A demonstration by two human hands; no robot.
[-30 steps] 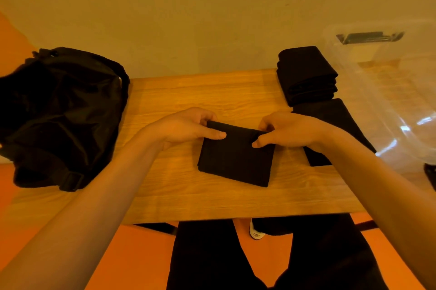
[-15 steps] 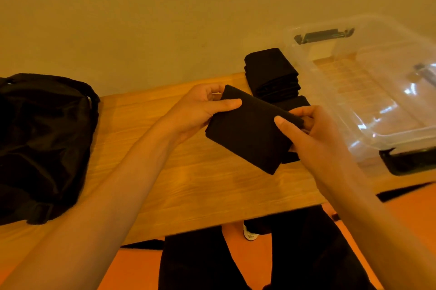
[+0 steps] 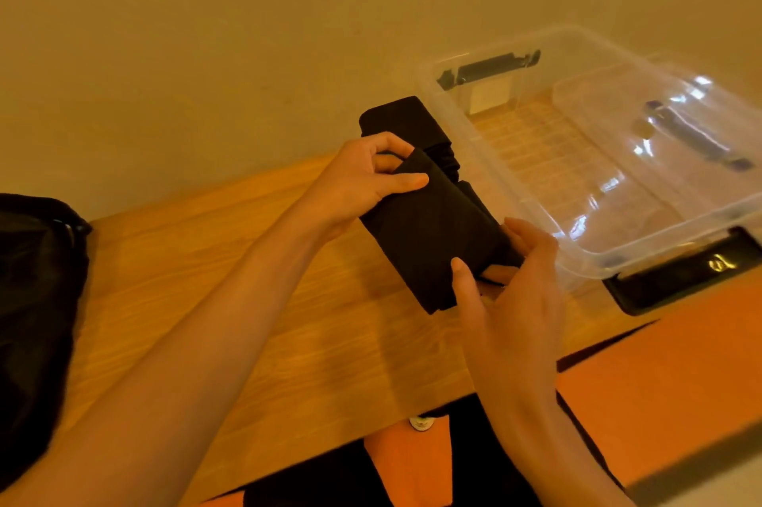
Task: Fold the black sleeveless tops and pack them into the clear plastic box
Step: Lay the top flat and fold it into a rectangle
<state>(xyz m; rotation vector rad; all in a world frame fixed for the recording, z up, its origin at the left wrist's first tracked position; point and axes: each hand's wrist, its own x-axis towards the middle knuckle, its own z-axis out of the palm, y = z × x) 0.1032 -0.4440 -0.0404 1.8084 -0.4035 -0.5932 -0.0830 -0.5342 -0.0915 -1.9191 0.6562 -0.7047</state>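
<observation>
folded top [image 3: 429, 236] mid-frame, clear of surface [image 3: 185, 234] | left grip [image 3: 365, 185] pinching upper-left corner | right grip [image 3: 515, 280] curled round lower-right edge | both ends held, likely so folds stay shut | clear plastic box [image 3: 668, 236] just right, upper right of frame, open-topped, ready for packing

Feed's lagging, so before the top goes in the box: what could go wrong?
The top is held only at two ends, by the left hand and right hand; its fold could sag open. The stack stands beside the box on the way there; a low pass might knock it over.
</observation>
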